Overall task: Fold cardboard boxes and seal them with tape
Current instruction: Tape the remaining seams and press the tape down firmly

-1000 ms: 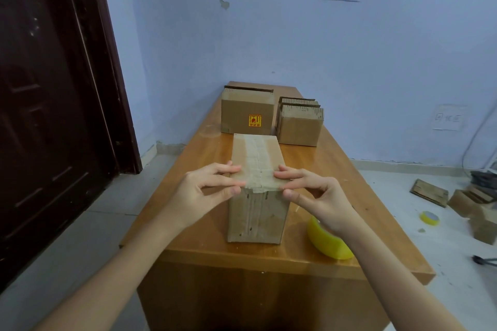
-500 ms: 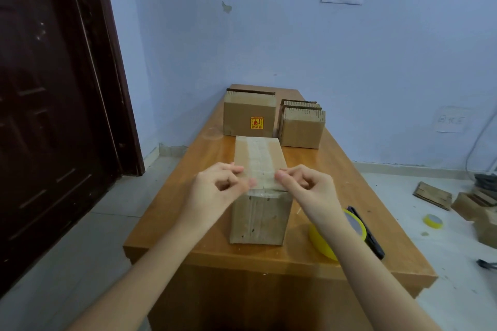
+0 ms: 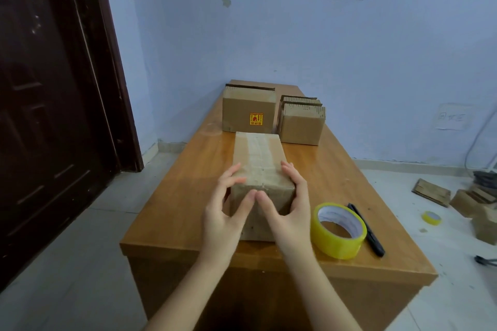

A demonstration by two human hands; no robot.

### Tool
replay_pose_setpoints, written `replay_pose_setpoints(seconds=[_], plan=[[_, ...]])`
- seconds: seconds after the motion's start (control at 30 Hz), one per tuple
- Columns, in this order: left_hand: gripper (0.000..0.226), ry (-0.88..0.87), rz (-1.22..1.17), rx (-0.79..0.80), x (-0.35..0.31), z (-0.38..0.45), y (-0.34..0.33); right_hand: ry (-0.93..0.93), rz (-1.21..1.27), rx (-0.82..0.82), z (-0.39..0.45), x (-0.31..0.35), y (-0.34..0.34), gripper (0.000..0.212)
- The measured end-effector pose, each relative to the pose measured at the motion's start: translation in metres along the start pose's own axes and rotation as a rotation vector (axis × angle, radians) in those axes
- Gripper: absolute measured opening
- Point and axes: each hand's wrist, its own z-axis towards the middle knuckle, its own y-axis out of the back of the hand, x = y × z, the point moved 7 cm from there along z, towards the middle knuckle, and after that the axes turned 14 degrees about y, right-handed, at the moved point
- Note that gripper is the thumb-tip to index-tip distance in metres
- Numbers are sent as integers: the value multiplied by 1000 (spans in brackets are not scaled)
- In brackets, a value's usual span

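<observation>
At the near edge of the table [image 3: 172, 226], the taped box [image 3: 258, 166] is clasped at its near end by both hands, which were pinching the tape at its top edge half a second ago. Each grip is curled round a near corner: left hand [image 3: 226, 212] at nine o'clock, right hand [image 3: 287, 212] at three o'clock, thumbs pressed together on the front face. Just beside, at three o'clock, a yellow tape roll [image 3: 338, 231] and black pen [image 3: 367, 228] are seen. At twelve o'clock, two boxes [image 3: 248, 110] are stood.
</observation>
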Motion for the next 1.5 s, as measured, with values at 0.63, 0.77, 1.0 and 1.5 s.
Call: replay_pose_setpoints(seconds=[0.63, 0.77, 1.0, 1.5], plan=[[23, 31, -178, -175, 6, -2, -5, 52, 61, -69, 1, -9, 10, 34], [21, 53, -147, -104, 3, 1, -2, 98, -11, 100, 7, -11, 13, 35], [22, 100, -6, 31, -5, 12, 9, -161, -148, 380, 46, -10, 33, 49], [35, -374, 933, -95, -61, -7, -13, -207, -870, 1071, 141, -66, -52, 46]])
